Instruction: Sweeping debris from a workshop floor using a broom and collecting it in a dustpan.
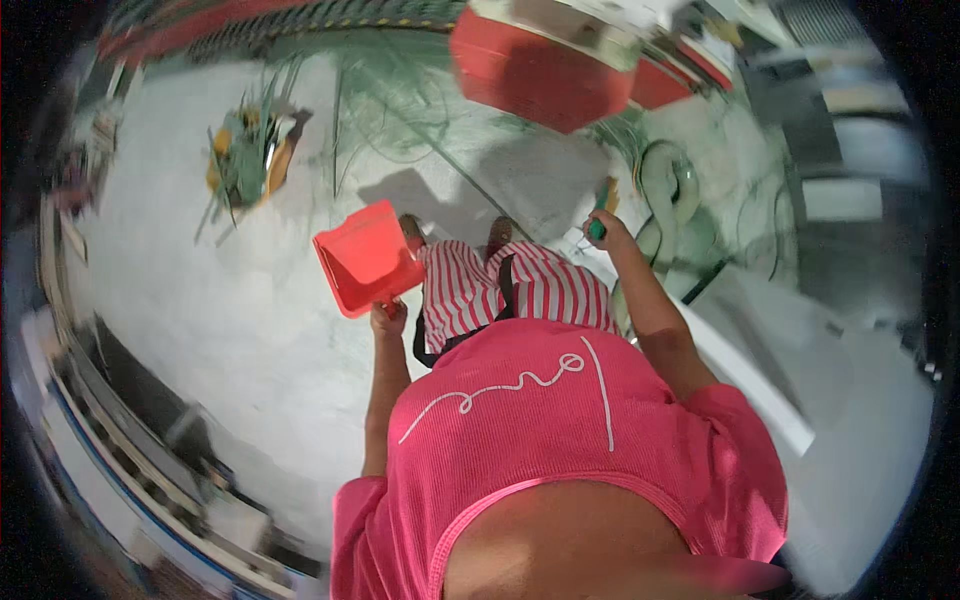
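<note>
— What have you got in your hands?
— My left grip (390, 318) is wrapped around the handle of the red dustpan (368, 258), just left of the middle of the frame. My right grip (610, 234) is curled around a green handle (598, 229), right of the middle. The tan part beyond it looks like a brush, but it's too blurred to be sure.
— Is the pan on the floor (200, 300)?
— I can't tell. It shows beside my striped trousers (455, 295), hollow side in view, and it may or may not touch the cloth.
— What could go wrong?
— I hold the pan by one end only, so a roll of my wrist could tip it. A step with my leg this near could knock it askew.
— And further out?
— The heap of green and yellow scraps (250, 155) sits at the upper left, well apart from the pan. Its long strips could catch on the rim or spring away if pushed hard. Right of my right grip lies a pale loop (688, 190), perhaps hose; a careless sidestep could snag my foot.
</note>
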{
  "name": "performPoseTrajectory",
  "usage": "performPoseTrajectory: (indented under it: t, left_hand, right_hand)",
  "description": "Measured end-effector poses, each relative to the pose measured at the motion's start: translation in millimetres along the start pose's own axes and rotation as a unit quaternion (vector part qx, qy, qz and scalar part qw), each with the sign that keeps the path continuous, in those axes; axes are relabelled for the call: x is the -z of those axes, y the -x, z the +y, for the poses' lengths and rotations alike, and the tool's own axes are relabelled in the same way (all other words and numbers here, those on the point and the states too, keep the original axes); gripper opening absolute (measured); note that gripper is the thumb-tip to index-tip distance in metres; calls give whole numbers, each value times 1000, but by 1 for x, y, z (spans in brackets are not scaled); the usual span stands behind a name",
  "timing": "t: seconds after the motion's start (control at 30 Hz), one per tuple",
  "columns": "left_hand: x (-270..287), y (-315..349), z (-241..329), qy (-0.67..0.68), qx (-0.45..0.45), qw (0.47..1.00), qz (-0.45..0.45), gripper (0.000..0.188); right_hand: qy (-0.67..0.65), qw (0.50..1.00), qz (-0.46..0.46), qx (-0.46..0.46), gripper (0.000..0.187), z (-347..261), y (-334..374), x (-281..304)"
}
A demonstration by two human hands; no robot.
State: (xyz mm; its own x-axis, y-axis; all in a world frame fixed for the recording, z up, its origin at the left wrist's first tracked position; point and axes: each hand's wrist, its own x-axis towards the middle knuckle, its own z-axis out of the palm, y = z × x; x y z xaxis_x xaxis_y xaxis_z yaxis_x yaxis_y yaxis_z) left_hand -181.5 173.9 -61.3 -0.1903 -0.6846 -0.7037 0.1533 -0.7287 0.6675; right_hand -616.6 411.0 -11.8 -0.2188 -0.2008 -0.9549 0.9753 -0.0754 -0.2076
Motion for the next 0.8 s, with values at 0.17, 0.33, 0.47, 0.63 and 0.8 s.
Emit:
performPoseTrajectory:
  t: [0.17,0.33,0.47,0.63,0.8]
  left_hand:
    - [23,8,-20,189,58,978,64,17]
    - [44,-6,-12,295,91,943,128,20]
    - [40,-21,-38,329,90,921,187,21]
    - [99,-11,0,366,109,879,286,18]
    - [127,-17,25,403,118,856,300,17]
  right_hand:
    - [123,992,10,-24,14,17,-45,-73]
    - [239,969,17,-63,17,60,-113,-153]
    - [351,931,-74,-59,20,55,-142,-196]
    - [431,901,-15,-56,18,99,-92,-229]
    - [443,892,-62,-64,21,92,0,-212]
